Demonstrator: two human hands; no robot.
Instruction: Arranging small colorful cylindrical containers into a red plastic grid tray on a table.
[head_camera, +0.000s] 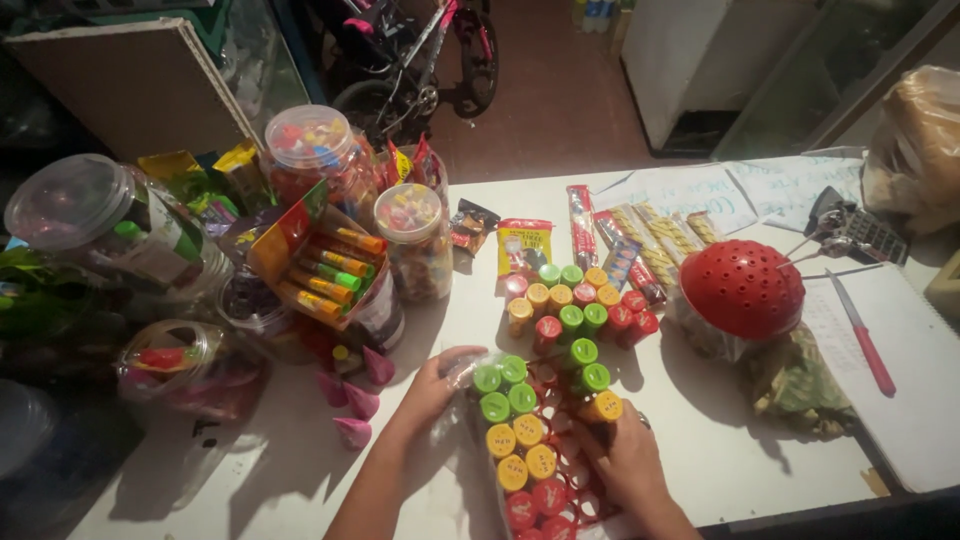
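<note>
A red plastic tray (560, 440) with round holes lies near the table's front edge, wrapped partly in clear film. It holds several small capped tubes with green, yellow and red caps (515, 420). My left hand (432, 385) grips the tray's left corner and the film there. My right hand (625, 460) rests on the tray's right side, fingers around a yellow-capped tube (605, 406). More loose tubes (575, 300) stand in a cluster on the table just beyond the tray.
Clear jars of sweets (320, 155) and an open box of coloured tubes (320, 265) crowd the left. A red perforated dome (742, 288) sits to the right, with snack packets (582, 225) behind. A notebook with a red pen (862, 335) lies far right. Pink cones (355, 400) lie left of my hand.
</note>
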